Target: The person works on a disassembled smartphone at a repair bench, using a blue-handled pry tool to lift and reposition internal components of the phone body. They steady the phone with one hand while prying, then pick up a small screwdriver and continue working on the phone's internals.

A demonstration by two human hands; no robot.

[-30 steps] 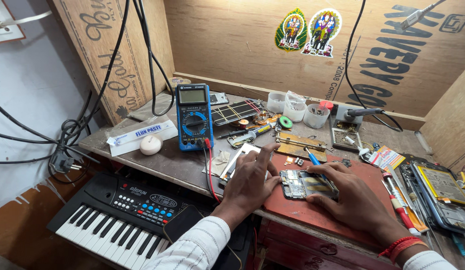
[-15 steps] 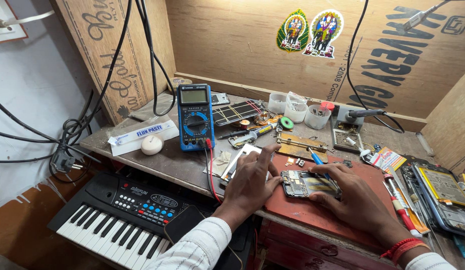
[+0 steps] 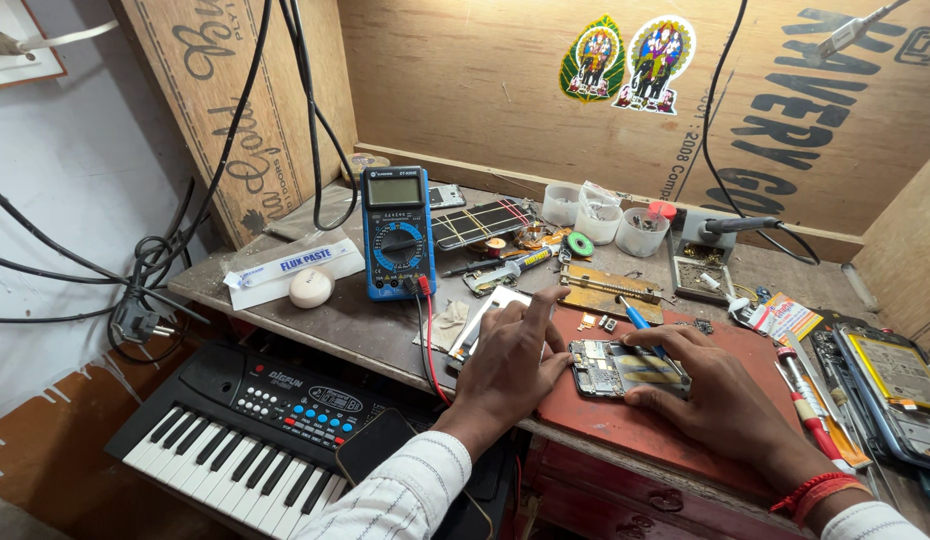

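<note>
**Opened phone lies flat on the red mat, both hands steadying it**

The opened phone lies on the red mat at the front of the desk, just ahead of the person. Its back is off: the board and metal shields show, so judging from how it lies, the opening-up is done and the work inside is under way. No cover is back on it, and small loose parts sit on the mat just beyond it, so reassembly looks yet to come.

The left hand rests palm-down at the phone's left end, fingers spread, the index stretched forward toward a flat silvery panel beside the mat; its grip is apart, clamped on nothing. The right hand lies over the phone's right end, fingers curled on its edge. A blue-handled tool pokes out from under those fingers; whether the hand actually pinches it or merely covers it is hard to tell from this angle.

The phone's long axis runs left to right across the view, roughly along the desk's front edge, with a slight tilt. It lies flat, open side up. Which end is its top I cannot say, since the right hand hides that part.

A blue multimeter stands behind and to the left, its red lead trailing over the desk's edge. A black keyboard sits lower, at the left.
</note>
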